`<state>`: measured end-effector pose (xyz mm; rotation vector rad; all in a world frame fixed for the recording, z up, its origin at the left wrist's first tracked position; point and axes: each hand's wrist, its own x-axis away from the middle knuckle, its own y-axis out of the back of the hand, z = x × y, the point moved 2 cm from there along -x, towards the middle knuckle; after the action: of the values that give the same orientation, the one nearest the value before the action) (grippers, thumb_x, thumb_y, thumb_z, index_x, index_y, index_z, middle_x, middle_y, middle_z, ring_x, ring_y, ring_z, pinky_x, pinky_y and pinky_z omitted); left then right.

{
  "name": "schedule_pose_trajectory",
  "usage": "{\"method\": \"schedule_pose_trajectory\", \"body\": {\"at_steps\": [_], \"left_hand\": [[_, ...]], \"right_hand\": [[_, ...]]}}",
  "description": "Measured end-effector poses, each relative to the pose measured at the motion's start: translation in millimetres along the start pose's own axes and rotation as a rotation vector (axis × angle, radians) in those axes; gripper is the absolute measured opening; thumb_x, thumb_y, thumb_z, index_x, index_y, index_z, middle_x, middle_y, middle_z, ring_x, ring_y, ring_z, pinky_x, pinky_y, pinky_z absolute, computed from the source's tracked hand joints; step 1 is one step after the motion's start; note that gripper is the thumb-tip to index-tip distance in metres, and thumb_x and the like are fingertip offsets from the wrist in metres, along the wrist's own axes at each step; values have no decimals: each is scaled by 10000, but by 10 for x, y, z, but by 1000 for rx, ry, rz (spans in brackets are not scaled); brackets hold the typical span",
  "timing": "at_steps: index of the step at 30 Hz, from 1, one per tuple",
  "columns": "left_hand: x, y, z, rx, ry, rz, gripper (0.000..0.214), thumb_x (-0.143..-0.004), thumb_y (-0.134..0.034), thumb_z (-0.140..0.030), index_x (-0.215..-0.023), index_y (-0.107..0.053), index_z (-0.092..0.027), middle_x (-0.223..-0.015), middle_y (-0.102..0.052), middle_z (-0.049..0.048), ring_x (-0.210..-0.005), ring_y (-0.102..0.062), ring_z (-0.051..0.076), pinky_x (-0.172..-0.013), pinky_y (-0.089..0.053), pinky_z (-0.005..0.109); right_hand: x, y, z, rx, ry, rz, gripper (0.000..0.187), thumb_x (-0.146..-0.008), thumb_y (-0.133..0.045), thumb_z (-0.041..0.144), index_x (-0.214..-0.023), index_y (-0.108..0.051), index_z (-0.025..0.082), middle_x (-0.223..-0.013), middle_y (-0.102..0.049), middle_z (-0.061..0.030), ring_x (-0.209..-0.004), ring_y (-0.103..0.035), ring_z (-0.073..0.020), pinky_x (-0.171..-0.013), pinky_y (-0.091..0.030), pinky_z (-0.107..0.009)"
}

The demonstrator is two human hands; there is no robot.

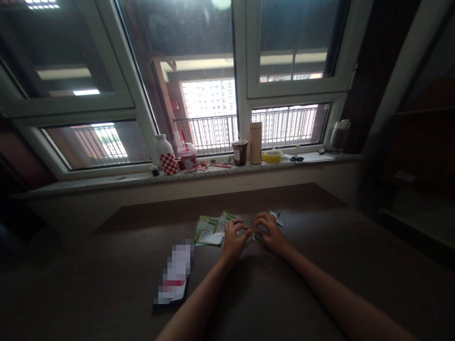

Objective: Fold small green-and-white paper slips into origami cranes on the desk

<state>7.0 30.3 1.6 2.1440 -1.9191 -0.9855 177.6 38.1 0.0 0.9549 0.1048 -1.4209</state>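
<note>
Between the left hand [233, 240] and right hand [271, 234], a slim pale piece [253, 235] points lengthwise, roughly away from the person; whether fingertips clamp it is unclear.

Interior dim, daylight from far window [242, 71], building [209, 97] beyond overexposed, faint sheen on far tabletop [298, 199], near area shadowed, left and right edges stretched and blurred, pixelation over flat item [175, 272], small pale item [253, 235] between left hand [234, 239] and right hand [270, 234] indistinct.

Sm. pale item [253, 235], shape unclr, btwn fingertips [248, 232]
</note>
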Motion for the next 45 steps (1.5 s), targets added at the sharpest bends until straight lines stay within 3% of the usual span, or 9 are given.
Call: {"method": "schedule_pose_trajectory", "body": {"at_steps": [4,8,11,15,19,22,28,45], "left_hand": [[19,-7,-10,-2,8,15,35,-708,-789,-283,-717,-767,-257,-1144,-631,48,-1171,-513,260,-1075,-357,456],[28,-6,-18,-4,14,13,49,-674,-814,-247,-697,-771,-253,-1152,-641,53,-1175,-514,265,-1084,-350,461],[21,-3,7,25,13,-27,32,-689,-800,-233,-688,-769,-241,-1143,-642,62,-1171,-524,259,-1082,-353,459],[18,-3,45,83,21,-57,31,-706,-792,-264,-709,-776,-238,-1144,-627,72,-1171,-532,258,-1063,-374,450],[26,-2,58,100,33,-87,49,-722,-782,-295,-716,-781,-246,-1133,-624,68,-1163,-538,260,-1058,-372,456],[28,-8,58,85,25,-91,68,-727,-776,-312,-705,-779,-249,-1121,-630,63,-1154,-540,262,-1059,-367,463],[20,-6,63,77,25,-113,97,-717,-787,-316,-797,-792,-262,-1133,-619,64,-1159,-536,259,-1049,-383,445],[17,15,36,141,52,-119,56,-709,-785,-305,-733,-788,-255,-1125,-611,69,-1154,-536,263,-1064,-377,454]], "right_hand": [[31,0,31,147,42,-57,93,-832,-601,167,-829,-654,243,-1075,-605,-59,-1079,-500,-263,-1027,-309,-488],[41,-18,18,157,60,-61,84,-844,-606,185,-831,-661,247,-1102,-605,-59,-1102,-499,-265,-1033,-323,-493],[30,-42,-27,61,27,-84,55,-851,-628,266,-875,-674,246,-1086,-615,-67,-1093,-526,-265,-1008,-372,-474],[11,-86,-117,-181,-112,-114,295,-837,-644,408,-1074,-664,233,-1073,-654,-78,-1031,-593,-249,-955,-454,-431],[-1,-130,-147,-342,-170,-7,301,-805,-663,505,-843,-718,211,-966,-702,-79,-972,-638,-243,-933,-473,-405],[-5,-135,-144,-388,-185,-9,325,-777,-686,532,-762,-718,209,-937,-707,-79,-950,-647,-242,-922,-476,-400],[-4,-123,-124,-349,-174,-55,336,-784,-680,537,-764,-725,204,-919,-685,-82,-945,-636,-239,-925,-464,-400],[17,-127,-110,-280,-144,-92,334,-778,-695,551,-780,-756,224,-939,-668,-75,-979,-618,-234,-934,-458,-393]]}}
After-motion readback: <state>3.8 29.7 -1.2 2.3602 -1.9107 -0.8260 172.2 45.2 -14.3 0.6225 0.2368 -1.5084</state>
